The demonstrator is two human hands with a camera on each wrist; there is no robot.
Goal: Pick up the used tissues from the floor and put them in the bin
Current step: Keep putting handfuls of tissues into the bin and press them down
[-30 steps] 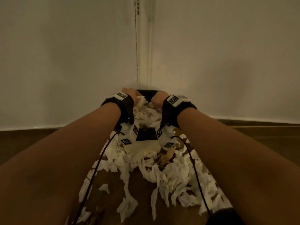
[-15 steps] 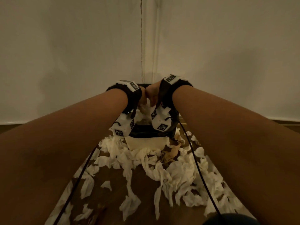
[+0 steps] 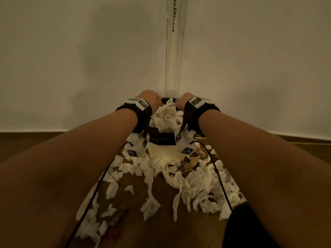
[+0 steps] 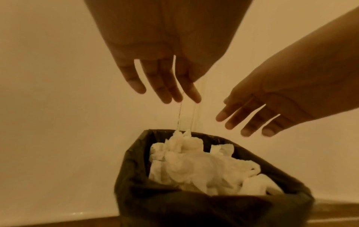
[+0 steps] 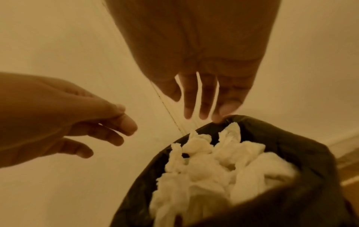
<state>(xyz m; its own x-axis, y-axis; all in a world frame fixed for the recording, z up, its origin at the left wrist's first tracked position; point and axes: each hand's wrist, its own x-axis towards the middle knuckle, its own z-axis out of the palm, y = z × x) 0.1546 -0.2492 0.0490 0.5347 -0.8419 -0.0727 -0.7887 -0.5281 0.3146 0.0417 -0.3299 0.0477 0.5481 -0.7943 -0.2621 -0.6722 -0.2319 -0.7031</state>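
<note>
Below the fingers (image 4: pixel 191 92), heaped tissues (image 4: pixel 196 167) fill the bin (image 4: pixel 136 176) to its rim. Open air lies between both spread hands. The wall (image 3: pixel 250 59) stands just beyond the fingertips; loose tissues (image 3: pixel 193 185) crowd the floor (image 3: pixel 136 228) behind.

No readable text; only coded square markers on wrist bands (image 3: pixel 141 104).

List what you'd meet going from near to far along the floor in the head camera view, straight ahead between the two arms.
Scattered tissues on the floor → bin heaped with tissues → left hand and right hand above its far rim → wall corner.
</note>
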